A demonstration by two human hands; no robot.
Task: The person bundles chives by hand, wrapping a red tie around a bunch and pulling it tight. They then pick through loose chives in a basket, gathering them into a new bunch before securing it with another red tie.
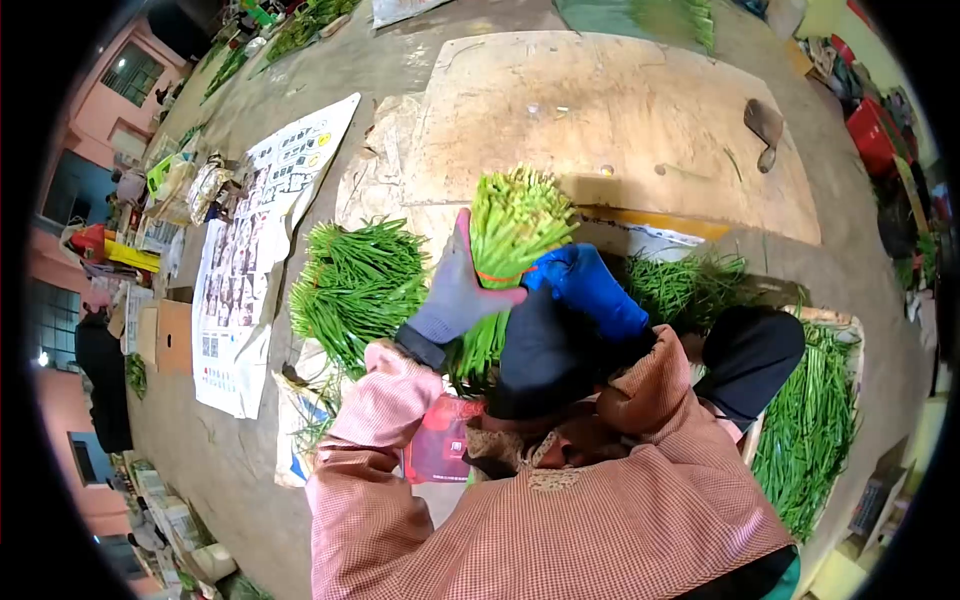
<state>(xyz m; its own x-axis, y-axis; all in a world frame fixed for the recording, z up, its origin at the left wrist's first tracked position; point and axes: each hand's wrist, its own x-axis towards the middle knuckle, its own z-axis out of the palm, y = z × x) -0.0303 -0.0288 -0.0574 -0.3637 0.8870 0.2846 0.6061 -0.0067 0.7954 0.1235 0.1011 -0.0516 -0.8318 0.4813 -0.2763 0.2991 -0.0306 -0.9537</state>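
A thick bundle of green stalks [518,220] stands upright over my lap, pale cut ends up, with a red band around it. My left hand [462,290], in a grey glove with bare-looking pink fingertips, is wrapped round its left side at the band. My right hand [588,285], in a blue glove, is closed against the bundle's right side near the band; its fingertips are partly hidden. A heap of green leafy stalks [358,290] lies left of my left hand. More loose greens [690,288] lie to the right of my right hand.
Ahead lies a wooden board [600,120] with a dark-bladed tool [765,132] on its right part. A printed sheet [240,260] is on the floor at left, near a cardboard box [173,336]. Long greens [808,430] fill a container at right. A person in dark clothes [100,380] is far left.
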